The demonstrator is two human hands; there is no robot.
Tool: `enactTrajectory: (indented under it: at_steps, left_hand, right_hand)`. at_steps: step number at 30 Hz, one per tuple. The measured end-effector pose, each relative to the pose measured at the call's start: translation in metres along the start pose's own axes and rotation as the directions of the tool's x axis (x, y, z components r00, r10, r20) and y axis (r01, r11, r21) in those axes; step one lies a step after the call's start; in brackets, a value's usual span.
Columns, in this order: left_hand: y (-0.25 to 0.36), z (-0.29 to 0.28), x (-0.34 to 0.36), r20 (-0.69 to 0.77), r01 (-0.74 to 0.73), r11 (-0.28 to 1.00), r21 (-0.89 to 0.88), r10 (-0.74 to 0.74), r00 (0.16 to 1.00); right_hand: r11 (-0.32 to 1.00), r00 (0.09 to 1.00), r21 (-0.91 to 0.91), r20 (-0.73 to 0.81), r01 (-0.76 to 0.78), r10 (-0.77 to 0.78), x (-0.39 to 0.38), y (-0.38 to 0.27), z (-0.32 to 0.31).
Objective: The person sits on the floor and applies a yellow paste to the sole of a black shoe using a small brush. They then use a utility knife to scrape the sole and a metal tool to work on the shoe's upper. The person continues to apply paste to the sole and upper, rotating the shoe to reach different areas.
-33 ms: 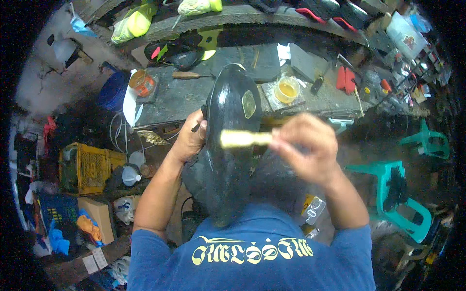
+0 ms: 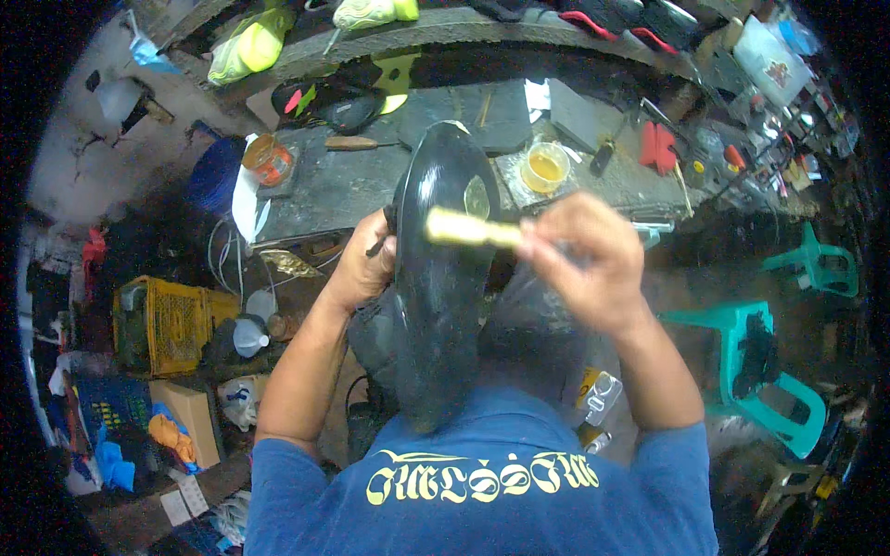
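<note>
A long black shoe [image 2: 436, 306] is held sole up in front of my chest, its rounded far end near the bench. The surface looks glossy, with a pale yellowish oval patch [image 2: 477, 196] at its right. My left hand [image 2: 364, 264] grips the shoe's left side, fingers partly hidden behind it. My right hand [image 2: 589, 264] pinches a pale yellow brush [image 2: 473, 229], which lies across the sole just below the oval patch. Motion smears the brush, so I cannot tell whether it touches the sole. On the bench beyond stands a clear tub of amber liquid [image 2: 545, 169].
The bench [image 2: 320, 199] also holds a wooden-handled tool [image 2: 357, 144], an orange-labelled jar [image 2: 269, 162] and red pieces [image 2: 658, 148]. Shoes line a shelf [image 2: 519, 39] above. A yellow crate [image 2: 167, 324] stands left, a green plastic stool [image 2: 742, 343] right.
My right hand and the brush have moved slightly farther from me along the sole, toward the oval patch. My left hand and the shoe have stayed nearly still.
</note>
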State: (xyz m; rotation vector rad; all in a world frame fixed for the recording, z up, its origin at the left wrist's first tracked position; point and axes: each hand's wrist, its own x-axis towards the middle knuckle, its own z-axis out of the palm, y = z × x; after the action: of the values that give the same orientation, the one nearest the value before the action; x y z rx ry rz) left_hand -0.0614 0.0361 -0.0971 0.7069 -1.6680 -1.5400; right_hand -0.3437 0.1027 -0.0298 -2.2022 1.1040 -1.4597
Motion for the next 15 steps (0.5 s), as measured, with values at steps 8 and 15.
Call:
enactTrajectory:
  at_steps: [8, 15]
  left_hand:
    - [-0.015, 0.006, -0.013, -0.065, 0.020, 0.984, -0.180, -0.032, 0.997]
    - [-0.002, -0.033, -0.002, -0.185, 0.090, 0.975, -0.204, -0.128, 0.974]
  right_hand:
    - [0.958, 0.944, 0.039, -0.160, -0.285, 0.288, 0.006, 0.020, 0.008]
    - [0.891, 0.828, 0.042, -0.351, -0.452, 0.436, 0.006, 0.053, -0.016]
